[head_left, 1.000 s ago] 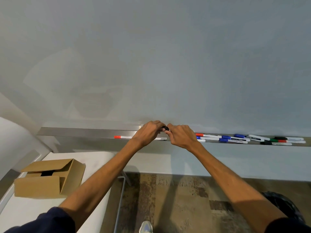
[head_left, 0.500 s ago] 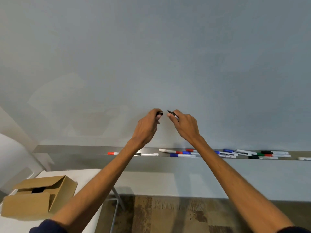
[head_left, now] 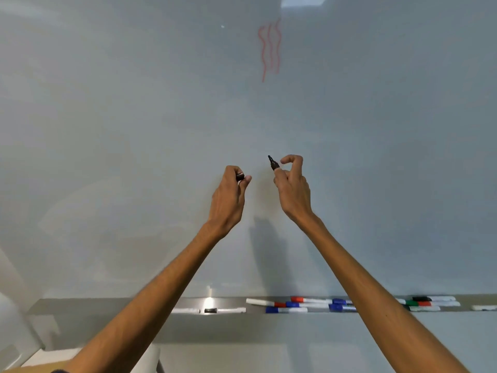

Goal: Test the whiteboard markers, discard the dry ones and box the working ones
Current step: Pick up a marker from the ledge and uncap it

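My right hand [head_left: 292, 187] grips an uncapped black marker [head_left: 273, 163], its tip pointing up and left just in front of the whiteboard [head_left: 134, 103]. My left hand [head_left: 229, 196] pinches the black cap [head_left: 240, 176] a little to the left of it. Several markers [head_left: 304, 305] with red, blue, green and black caps lie in the metal tray [head_left: 107, 305] below the board. One black-capped marker [head_left: 223, 310] lies apart on the tray's left part. Faint red wavy lines [head_left: 269, 48] mark the board high up.
A corner of the cardboard box [head_left: 35, 368] shows at the bottom left on a white table [head_left: 53, 355]. The tray juts out from the wall below my forearms.
Both hands rose from the tray to the board. The cap came off the black marker and the hands parted. The view tilted up, so the red lines now show.
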